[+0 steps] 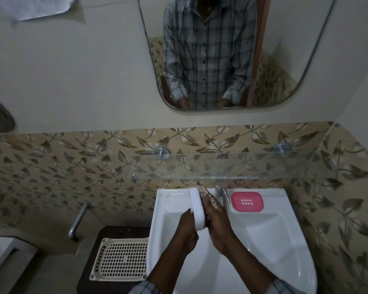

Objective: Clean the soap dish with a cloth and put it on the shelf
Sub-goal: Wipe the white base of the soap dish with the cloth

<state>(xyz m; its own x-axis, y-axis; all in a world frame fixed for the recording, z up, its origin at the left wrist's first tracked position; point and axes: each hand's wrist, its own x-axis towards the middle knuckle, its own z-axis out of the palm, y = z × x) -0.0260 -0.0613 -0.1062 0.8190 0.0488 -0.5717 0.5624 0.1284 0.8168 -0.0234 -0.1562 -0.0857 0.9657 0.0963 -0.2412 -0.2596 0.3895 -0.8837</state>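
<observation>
I hold the white oval soap dish (197, 209) on its edge above the sink basin (263, 236). My left hand (187, 232) grips its lower end from the left. My right hand (219, 225) lies flat against the dish's right side, its straight fingers pressing a brown patterned cloth (206, 193) onto it. The cloth sticks out past my fingertips near the dish's upper end. The dish's pink slotted insert (247, 202) lies on the sink's back rim at the right. A clear glass shelf (232, 166) runs along the wall just above the sink.
A chrome tap (222, 195) stands at the sink's back between my hands and the pink insert. A cream perforated tray (120, 259) rests on a dark stand left of the sink. A metal pipe (78, 221) comes off the tiled wall. A mirror (285, 49) hangs above.
</observation>
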